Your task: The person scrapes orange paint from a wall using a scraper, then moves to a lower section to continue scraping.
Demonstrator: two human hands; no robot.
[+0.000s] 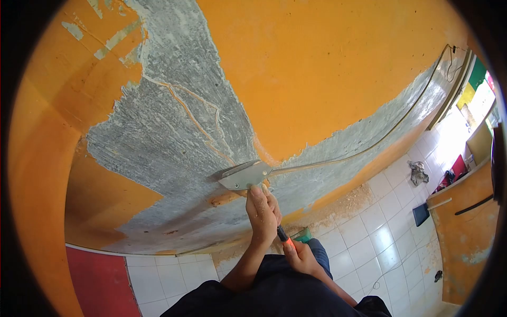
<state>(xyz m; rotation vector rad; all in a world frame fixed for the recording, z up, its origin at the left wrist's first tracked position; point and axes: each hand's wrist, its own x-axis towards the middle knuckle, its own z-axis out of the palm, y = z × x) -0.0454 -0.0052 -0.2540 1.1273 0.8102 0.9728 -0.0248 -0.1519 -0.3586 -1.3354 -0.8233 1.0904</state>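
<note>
A wide metal paint scraper (248,175) lies with its blade against the bare grey patch of the wall (190,116). My left hand (262,215) is closed around the scraper just below its blade, the thumb toward the metal. Lower down, my right hand (301,258) grips the orange and black handle (285,236) of the same scraper. Orange paint (338,68) with ragged edges borders the grey patch. A thin loose strip of paint (190,113) curls on the grey surface above the blade.
A cable (364,150) runs along the wall from beside the blade to the upper right. White floor tiles (364,238) carry paint crumbs (343,203) near the wall. An orange counter (465,227) stands at right; a red panel (100,280) is at lower left.
</note>
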